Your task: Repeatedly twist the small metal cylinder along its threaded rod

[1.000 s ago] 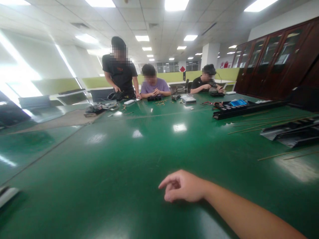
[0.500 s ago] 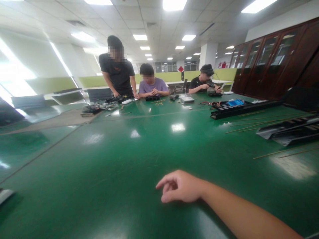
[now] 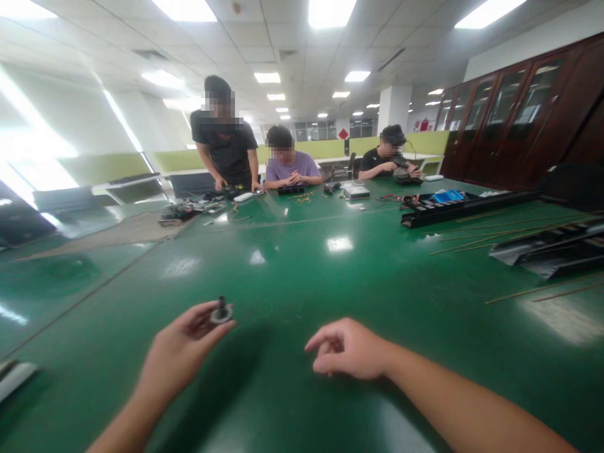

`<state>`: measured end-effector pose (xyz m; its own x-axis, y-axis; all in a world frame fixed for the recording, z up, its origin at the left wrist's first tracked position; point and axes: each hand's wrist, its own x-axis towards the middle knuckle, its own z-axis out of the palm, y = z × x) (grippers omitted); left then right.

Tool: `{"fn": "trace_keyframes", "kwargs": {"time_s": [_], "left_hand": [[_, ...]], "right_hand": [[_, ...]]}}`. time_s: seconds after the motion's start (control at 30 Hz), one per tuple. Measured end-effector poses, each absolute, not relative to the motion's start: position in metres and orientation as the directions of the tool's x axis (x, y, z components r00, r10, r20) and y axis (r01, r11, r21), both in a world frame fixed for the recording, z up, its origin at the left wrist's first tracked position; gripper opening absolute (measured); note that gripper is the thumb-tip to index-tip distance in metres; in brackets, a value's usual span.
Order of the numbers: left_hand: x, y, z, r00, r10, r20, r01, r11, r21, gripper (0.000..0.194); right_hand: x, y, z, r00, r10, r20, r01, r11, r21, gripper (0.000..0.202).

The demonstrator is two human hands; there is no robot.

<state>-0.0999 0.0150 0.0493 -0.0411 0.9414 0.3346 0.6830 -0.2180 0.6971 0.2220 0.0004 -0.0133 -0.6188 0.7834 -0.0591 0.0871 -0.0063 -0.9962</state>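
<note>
A single camera, worn on the person's head, supplied the view. It looked forward and downward along the green counter (image 3: 264, 283) from above its near side, so that the surface filled most of the lower half. The left hand (image 3: 182, 340) and right hand (image 3: 352, 349) were closest to the lens, low in the view, with the forearms (image 3: 453, 390) running in from the bottom edge. Three people (image 3: 292, 167) across the counter appeared small, above mid-height. The wide field reached up to the ceiling (image 3: 283, 38) and out to dark cabinets (image 3: 500, 119) on the right.
</note>
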Motion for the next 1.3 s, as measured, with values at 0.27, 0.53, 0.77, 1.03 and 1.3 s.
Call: {"fn": "trace_keyframes", "kwargs": {"time_s": [0.27,0.53,0.77,1.03,1.3], "left_hand": [[0.02,0.031,0.016,0.594,0.766,0.246,0.504,-0.593,0.628,0.027],[0.004,0.022,-0.006,0.551,0.761,0.343,0.525,-0.635,0.567,0.047],[0.01,0.023,-0.004,0.537,0.776,0.332,0.482,-0.605,0.634,0.021],[0.011,0.025,-0.004,0.551,0.782,0.291,0.504,-0.59,0.63,0.024],[0.008,0.026,-0.007,0.58,0.768,0.272,0.504,-0.601,0.62,0.026]], "right_hand": [[0.234,0.017,-0.023,-0.275,0.957,0.091,0.303,0.176,-0.937,0.032],[0.231,0.008,-0.019,-0.354,0.929,0.104,0.418,0.257,-0.872,0.04],[0.231,0.008,-0.02,-0.343,0.934,0.102,0.448,0.258,-0.856,0.036],[0.231,0.006,-0.017,-0.359,0.925,0.122,0.444,0.284,-0.85,0.028],[0.234,0.006,-0.014,-0.369,0.921,0.126,0.445,0.294,-0.846,0.028]]}}
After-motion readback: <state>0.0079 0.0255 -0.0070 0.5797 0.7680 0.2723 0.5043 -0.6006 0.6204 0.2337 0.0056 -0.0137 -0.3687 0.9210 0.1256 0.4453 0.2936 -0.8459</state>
